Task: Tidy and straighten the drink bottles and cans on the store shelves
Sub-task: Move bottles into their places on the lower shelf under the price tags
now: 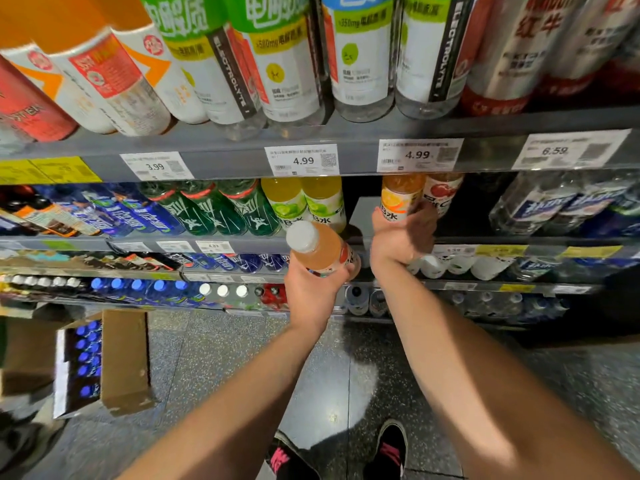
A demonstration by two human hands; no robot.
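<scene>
We hold a peach-colored drink bottle (322, 249) with a white cap in our left hand (313, 289). Our fingers curl around its lower part, and it tips toward us, out in front of the second shelf (242, 242).

Our right hand (403, 237) reaches into that shelf. Its fingers wrap around the bottom of an orange drink bottle (400, 197) that stands there. Just beside it on the right is a bottle with a red apple label (443, 194), and our fingertips touch it too. To the left, past a gap, stand two yellow-green drink bottles (304, 200), and then three green bottles (221, 209).

On the top shelf (346, 133) we see tall electrolyte drink bottles (287, 60). White price tags (303, 161) hang on its front edge.

Down on the floor at the left sits an open cardboard box (124, 358) with blue-capped bottles (85, 355) inside.
</scene>
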